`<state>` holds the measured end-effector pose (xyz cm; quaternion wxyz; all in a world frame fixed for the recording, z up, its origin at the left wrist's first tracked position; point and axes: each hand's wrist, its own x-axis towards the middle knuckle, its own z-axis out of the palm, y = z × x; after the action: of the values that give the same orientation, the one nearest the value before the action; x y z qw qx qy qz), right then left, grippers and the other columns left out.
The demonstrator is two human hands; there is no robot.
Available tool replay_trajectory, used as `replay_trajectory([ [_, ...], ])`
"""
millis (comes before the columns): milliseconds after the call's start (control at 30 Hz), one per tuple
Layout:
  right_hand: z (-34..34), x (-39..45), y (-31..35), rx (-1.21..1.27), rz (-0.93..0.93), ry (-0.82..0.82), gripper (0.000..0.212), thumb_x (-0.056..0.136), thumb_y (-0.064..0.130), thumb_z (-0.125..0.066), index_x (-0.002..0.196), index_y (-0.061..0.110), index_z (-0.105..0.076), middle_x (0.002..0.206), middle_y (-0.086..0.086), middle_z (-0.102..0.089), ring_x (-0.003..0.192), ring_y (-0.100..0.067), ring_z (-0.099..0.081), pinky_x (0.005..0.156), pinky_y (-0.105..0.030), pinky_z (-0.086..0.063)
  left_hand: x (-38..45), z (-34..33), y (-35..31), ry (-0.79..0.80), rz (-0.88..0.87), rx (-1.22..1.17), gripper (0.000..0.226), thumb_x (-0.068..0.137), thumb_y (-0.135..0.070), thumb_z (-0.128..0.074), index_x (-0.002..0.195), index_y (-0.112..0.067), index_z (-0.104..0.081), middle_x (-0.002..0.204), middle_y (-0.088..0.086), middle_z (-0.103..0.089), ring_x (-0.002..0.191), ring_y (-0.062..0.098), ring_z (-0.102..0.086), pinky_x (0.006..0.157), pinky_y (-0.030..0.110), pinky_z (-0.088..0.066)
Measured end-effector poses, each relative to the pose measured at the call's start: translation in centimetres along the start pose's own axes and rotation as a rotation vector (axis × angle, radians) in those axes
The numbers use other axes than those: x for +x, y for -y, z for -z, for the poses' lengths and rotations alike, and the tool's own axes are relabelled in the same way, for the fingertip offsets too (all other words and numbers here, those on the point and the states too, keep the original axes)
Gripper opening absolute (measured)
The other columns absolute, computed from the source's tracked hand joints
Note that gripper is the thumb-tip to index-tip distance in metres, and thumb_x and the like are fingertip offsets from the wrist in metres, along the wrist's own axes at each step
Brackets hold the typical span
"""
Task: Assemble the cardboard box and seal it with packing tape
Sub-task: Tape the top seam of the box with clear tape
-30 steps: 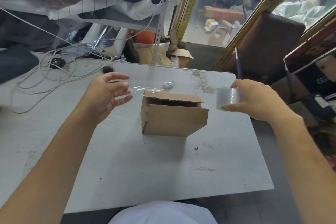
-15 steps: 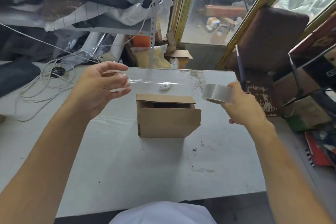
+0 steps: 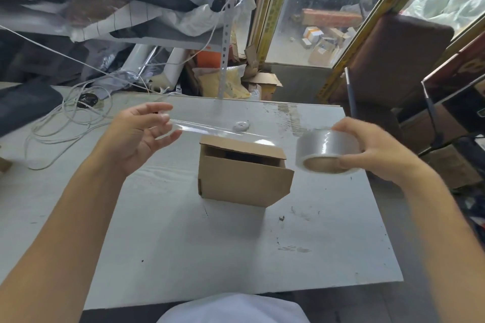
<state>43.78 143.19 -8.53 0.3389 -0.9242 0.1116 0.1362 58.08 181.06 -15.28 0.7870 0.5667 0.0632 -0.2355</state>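
A: Standing near the middle of the grey table (image 3: 183, 244), the cardboard box (image 3: 244, 173). Top flaps folded over but not flat; dark gap visible under the far flap. Not sealed yet.

B: And the hands?

A: Right hand (image 3: 378, 149) wrapped around the tape roll (image 3: 326, 151), thumb below at the core, other fingers on top of the roll. Left hand (image 3: 141, 136) pinching the free end of the clear strip (image 3: 217, 127) between thumb and fingertips (palm turned up, other fingers loose). Strip stretched between both hands, above and a little behind the box, not touching it.

B: So, how to lay it well?

A: Probably first to bring the strip forward, over the seam of the flaps, keeping it tight to avoid twist and wrinkles. Then to lower it level, sticky side down, with some length hanging past both edges for the side walls. Better to press the raised flap down at the same time, otherwise a bubble over the gap.

B: Risk?

A: Folding of the strip onto itself if slack. Also sliding of the light box when pressed; holding it with one hand advisable.
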Motion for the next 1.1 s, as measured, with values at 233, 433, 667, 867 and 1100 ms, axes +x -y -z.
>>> replay_trajectory([
  [233,0.6,0.0,1.8,0.014,0.040,-0.120,0.053,0.070,0.021,-0.088,0.108,0.032,-0.054,0.101,0.001,-0.061,0.091,-0.020,-0.061,0.076,-0.040,-0.054,0.3,-1.2,1.4,0.098,0.042,0.028,0.030,0.083,-0.007,-0.064,0.111,-0.018,-0.066,0.074,-0.007,-0.060,0.063,0.006,-0.062,0.093,0.050,-0.040],
  [433,-3.1,0.5,2.3,-0.129,0.118,-0.059,0.040,0.070,0.010,-0.082,0.096,0.027,-0.057,0.095,0.006,-0.060,0.092,-0.015,-0.057,0.076,-0.033,-0.046,0.3,-0.5,2.4,0.122,0.091,-0.043,0.038,0.078,-0.012,-0.065,0.115,-0.019,-0.064,0.078,-0.010,-0.063,0.065,0.005,-0.060,0.088,0.064,-0.052],
  [667,-4.7,-0.4,3.0,0.065,0.104,0.129,0.063,0.059,0.047,-0.082,0.116,0.044,-0.056,0.097,0.015,-0.061,0.089,-0.004,-0.059,0.073,-0.026,-0.053,0.6,1.6,1.8,0.087,0.057,-0.003,0.036,0.078,-0.009,-0.062,0.112,-0.018,-0.067,0.074,-0.006,-0.054,0.063,0.007,-0.058,0.091,0.069,-0.050],
  [867,-5.6,0.5,3.4,-0.100,0.120,0.158,0.016,0.094,0.046,-0.057,0.109,0.047,-0.064,0.061,0.009,-0.063,0.057,-0.006,-0.054,0.059,-0.025,-0.044,0.2,0.8,1.7,0.197,0.082,0.142,0.038,0.077,-0.004,-0.059,0.112,-0.014,-0.068,0.074,0.002,-0.047,0.064,0.012,-0.050,0.093,0.064,-0.052],
  [1100,-7.3,2.2,3.0,-0.084,-0.027,0.301,0.068,0.095,0.029,-0.064,0.144,0.057,-0.027,0.067,0.011,-0.069,0.068,0.000,-0.061,0.077,-0.025,-0.049,-0.1,-1.0,2.8,0.186,0.106,0.240,0.046,0.071,-0.005,-0.065,0.117,-0.010,-0.064,0.065,-0.001,-0.052,0.057,0.011,-0.051,0.089,0.049,-0.054],
])
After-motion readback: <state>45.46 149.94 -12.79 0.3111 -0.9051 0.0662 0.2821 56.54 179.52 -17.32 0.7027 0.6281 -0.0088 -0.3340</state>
